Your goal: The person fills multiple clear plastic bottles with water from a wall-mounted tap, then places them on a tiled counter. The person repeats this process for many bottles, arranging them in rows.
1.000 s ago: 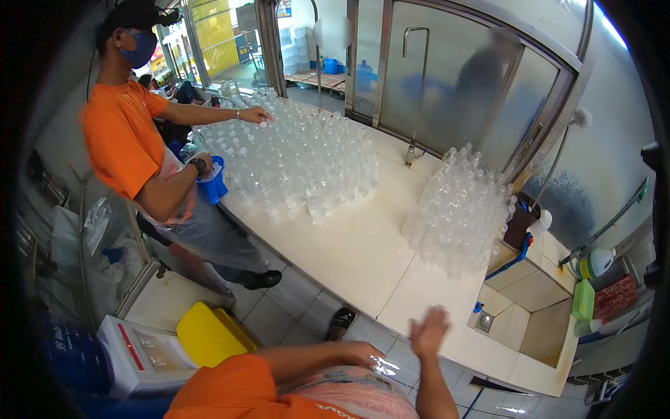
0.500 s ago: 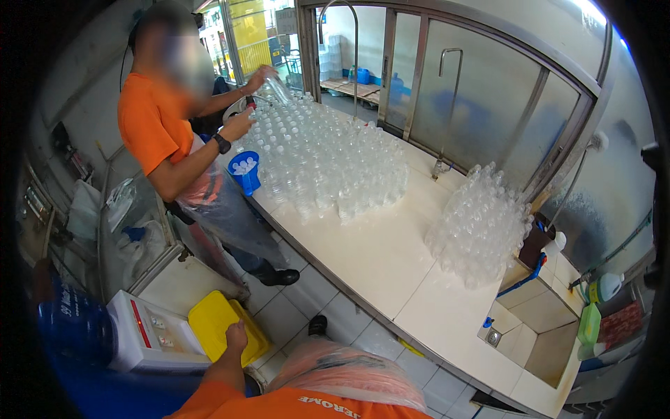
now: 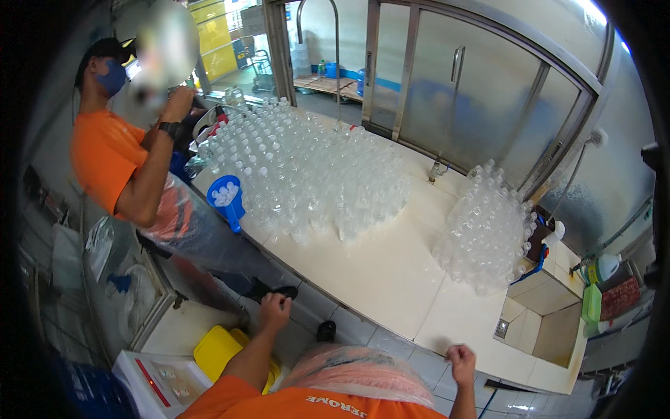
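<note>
My left hand (image 3: 276, 311) hovers over the tiled floor in front of the counter, above the yellow bin, its fingers curled in with nothing visible in them. Low at the counter's front edge, my right hand (image 3: 460, 364) is also loosely closed and appears to hold nothing. A large, tightly packed group of clear plastic bottles (image 3: 335, 174) stands on the cream tiled counter (image 3: 377, 279). Farther right stands a smaller group of similar bottles (image 3: 483, 234). Neither hand touches a bottle. At the front left edge, a blue dipper (image 3: 234, 209) holds white caps (image 3: 225, 193).
Another person (image 3: 115, 160) in an orange shirt and plastic apron stands left, hands raised near the head. A sink (image 3: 534, 328) is sunk into the counter's right end. The yellow bin (image 3: 220, 349) and a white box (image 3: 157, 380) stand on the floor beside me.
My left hand has lifted off the yellow bin and moved forward and right. My right hand has come into view. The other person's hands have left the bottles and risen.
</note>
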A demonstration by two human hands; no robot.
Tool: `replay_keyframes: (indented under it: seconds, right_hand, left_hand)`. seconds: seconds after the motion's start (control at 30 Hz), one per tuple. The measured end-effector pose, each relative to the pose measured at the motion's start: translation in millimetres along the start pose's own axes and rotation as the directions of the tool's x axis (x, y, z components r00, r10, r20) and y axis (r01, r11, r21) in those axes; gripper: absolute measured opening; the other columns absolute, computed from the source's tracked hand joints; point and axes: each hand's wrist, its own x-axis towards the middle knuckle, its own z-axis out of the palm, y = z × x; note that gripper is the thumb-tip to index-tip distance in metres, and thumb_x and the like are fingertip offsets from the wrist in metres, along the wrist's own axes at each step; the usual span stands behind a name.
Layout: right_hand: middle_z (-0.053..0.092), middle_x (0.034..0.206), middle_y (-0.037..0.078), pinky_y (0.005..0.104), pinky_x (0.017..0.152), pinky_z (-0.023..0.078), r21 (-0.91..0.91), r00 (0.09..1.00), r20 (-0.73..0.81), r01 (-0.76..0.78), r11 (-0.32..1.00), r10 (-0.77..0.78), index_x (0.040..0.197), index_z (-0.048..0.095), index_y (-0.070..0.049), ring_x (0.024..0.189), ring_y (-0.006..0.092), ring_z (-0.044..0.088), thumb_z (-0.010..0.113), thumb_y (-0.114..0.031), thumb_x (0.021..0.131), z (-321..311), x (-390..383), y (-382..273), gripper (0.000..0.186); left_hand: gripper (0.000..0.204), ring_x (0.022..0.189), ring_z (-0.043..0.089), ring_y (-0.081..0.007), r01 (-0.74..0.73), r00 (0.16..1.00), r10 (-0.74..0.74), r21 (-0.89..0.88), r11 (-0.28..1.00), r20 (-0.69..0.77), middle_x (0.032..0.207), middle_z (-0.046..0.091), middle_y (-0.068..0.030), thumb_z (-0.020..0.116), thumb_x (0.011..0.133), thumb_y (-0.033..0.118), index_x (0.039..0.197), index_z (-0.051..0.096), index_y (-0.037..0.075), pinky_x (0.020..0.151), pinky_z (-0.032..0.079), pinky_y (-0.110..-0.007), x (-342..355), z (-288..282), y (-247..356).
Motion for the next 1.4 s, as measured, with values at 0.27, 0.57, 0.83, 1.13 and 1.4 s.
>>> replay_keyframes:
  seconds: [0.27,0.57,0.83,1.13,1.4]
  right_hand:
    - [0.060,0.135,0.031,0.0501,0.109,0.046,-0.719,0.835,-0.406,-0.040,0.694,-0.372,0.117,0.065,0.008,0.127,0.0420,0.058,0.063,-0.011,0.095,95.7,64.0,8.9,0.029]
    - [0.055,0.137,0.034,0.0583,0.111,0.040,-0.716,0.820,-0.425,-0.043,0.697,-0.385,0.118,0.062,0.007,0.127,0.0500,0.051,0.058,-0.005,0.086,104.3,72.7,17.0,0.034]
    - [0.065,0.122,0.023,0.0539,0.103,0.047,-0.709,0.790,-0.492,-0.120,0.695,-0.366,0.114,0.066,-0.001,0.118,0.0438,0.059,0.067,-0.008,0.084,107.4,85.7,-26.7,0.032]
    - [0.067,0.120,0.022,0.0474,0.089,0.056,-0.750,0.794,-0.320,0.122,0.650,-0.517,0.125,0.067,0.001,0.104,0.0406,0.067,0.072,-0.012,0.090,107.3,241.9,-220.4,0.038]
    - [0.067,0.108,0.021,0.0481,0.090,0.057,-0.793,0.940,0.114,0.281,0.540,-0.321,0.108,0.076,-0.001,0.099,0.0396,0.068,0.074,-0.014,0.084,108.6,281.9,-307.5,0.027]
  left_hand:
    - [0.034,0.126,0.055,-0.0406,-0.490,0.865,0.496,-0.086,0.868,0.077,0.128,0.062,-0.0177,0.072,0.091,0.025,0.118,0.069,0.004,0.111,0.040,-0.057,104.5,17.1,66.4]
    - [0.076,0.159,0.020,-0.0433,-0.488,0.776,0.431,0.006,0.873,0.460,0.169,0.029,-0.0226,0.067,0.096,0.050,0.157,0.047,0.008,0.127,0.011,-0.067,105.0,18.5,45.3]
    - [0.122,0.157,-0.018,-0.0547,-0.553,0.477,0.204,0.111,0.826,0.855,0.170,-0.015,-0.0340,0.076,0.084,0.064,0.170,0.008,0.011,0.121,-0.011,-0.072,130.8,7.2,73.7]
    - [0.146,0.147,-0.034,-0.0609,-0.602,0.066,-0.087,0.109,0.791,0.994,0.161,-0.038,-0.0358,0.072,0.077,0.082,0.167,-0.016,0.008,0.117,-0.009,-0.077,178.9,12.9,87.7]
    - [0.082,0.144,0.051,-0.0386,-0.110,0.469,0.474,-0.483,0.868,0.745,0.150,0.053,-0.0328,0.079,0.095,0.029,0.157,0.039,-0.006,0.120,0.038,-0.042,191.3,-42.8,195.9]
